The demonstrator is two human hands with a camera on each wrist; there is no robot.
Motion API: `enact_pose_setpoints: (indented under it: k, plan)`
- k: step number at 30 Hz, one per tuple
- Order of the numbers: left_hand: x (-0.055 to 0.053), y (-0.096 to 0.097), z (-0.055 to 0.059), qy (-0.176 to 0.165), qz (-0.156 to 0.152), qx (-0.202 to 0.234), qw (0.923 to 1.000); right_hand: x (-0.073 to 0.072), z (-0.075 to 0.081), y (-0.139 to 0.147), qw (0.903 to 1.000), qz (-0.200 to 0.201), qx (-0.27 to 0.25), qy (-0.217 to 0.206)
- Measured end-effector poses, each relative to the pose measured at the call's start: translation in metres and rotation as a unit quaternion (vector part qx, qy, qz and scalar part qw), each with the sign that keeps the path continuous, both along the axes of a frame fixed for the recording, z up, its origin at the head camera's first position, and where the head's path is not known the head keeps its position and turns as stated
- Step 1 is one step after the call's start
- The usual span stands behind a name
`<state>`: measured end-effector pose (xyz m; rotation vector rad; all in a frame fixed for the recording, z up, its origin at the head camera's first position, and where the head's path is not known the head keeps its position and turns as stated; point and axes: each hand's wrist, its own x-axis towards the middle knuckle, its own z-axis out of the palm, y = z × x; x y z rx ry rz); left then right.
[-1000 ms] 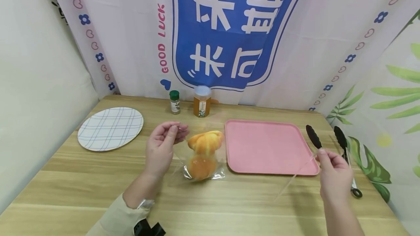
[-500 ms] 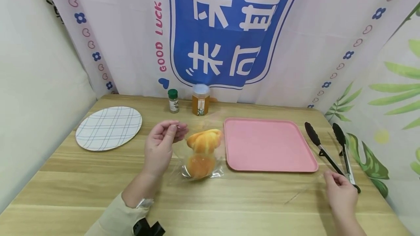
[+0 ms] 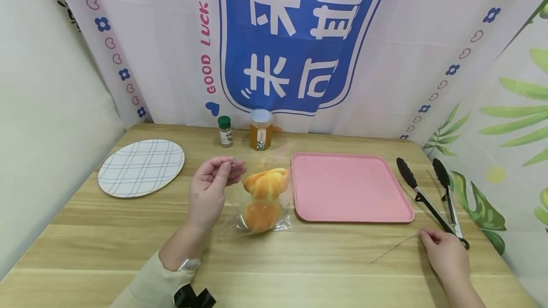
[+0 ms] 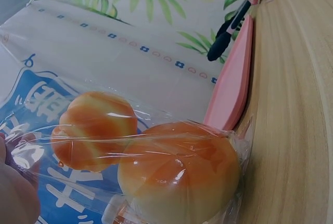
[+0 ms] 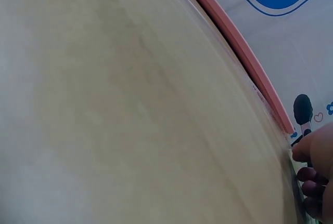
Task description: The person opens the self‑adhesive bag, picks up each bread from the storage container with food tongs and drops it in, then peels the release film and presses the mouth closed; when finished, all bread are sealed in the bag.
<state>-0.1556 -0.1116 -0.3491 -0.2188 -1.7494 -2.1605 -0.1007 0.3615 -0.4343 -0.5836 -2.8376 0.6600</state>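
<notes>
In the head view my left hand pinches the upper left edge of a clear plastic bag. Two breads are inside it: a ridged roll above and a round bun below. The left wrist view gives a closer look at the ridged roll and the round bun under the shiny film. At the table's right front, my right hand pinches one end of a thin clear strip. The strip reaches left, low over the wood; whether its far end touches the table I cannot tell.
A pink tray lies right of the bag. Tongs with black tips spread beside it, handles near my right hand. A checked plate is at left. Behind stand a green-capped shaker and an amber jar.
My right hand has come down and toward me from beside the tongs, bringing the thin strip down near the table. The left hand and the bag have stayed nearly still.
</notes>
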Motion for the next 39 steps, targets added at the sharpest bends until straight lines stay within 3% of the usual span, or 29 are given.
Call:
enact_pose_setpoints:
  k: [4,7,12,18,23,26,33,36,39]
  plan:
    - [0.0,-0.001,0.0,-0.003,0.003,-0.002,1.0,-0.003,0.003,0.002,0.9981,0.032,0.033,-0.04]
    - [0.0,-0.001,0.001,-0.006,0.004,-0.004,1.0,-0.006,0.01,0.0,0.9974,0.038,0.04,-0.047]
    - [0.001,-0.001,0.002,-0.007,0.002,-0.008,0.9999,-0.014,0.033,-0.018,0.9987,0.047,0.02,0.005]
    - [0.001,-0.001,0.001,-0.004,0.001,-0.007,1.0,-0.04,0.072,-0.067,0.9862,0.144,-0.031,0.075]
    - [0.002,-0.002,0.002,-0.002,0.001,-0.01,0.9999,-0.071,0.09,-0.123,0.9569,0.246,-0.13,0.081]
    - [0.003,-0.002,0.002,-0.009,0.001,-0.017,0.9998,-0.09,0.092,-0.156,0.9293,0.296,-0.21,0.067]
    - [0.003,-0.003,0.002,-0.016,-0.007,-0.019,0.9997,-0.111,0.091,-0.212,0.867,0.341,-0.363,0.024]
    - [0.001,-0.007,0.0,-0.017,-0.013,-0.017,0.9996,-0.112,0.089,-0.222,0.8538,0.334,-0.398,0.031]
    - [-0.004,-0.014,-0.002,-0.016,-0.021,-0.007,0.9996,-0.112,0.089,-0.225,0.8519,0.327,-0.407,0.042]
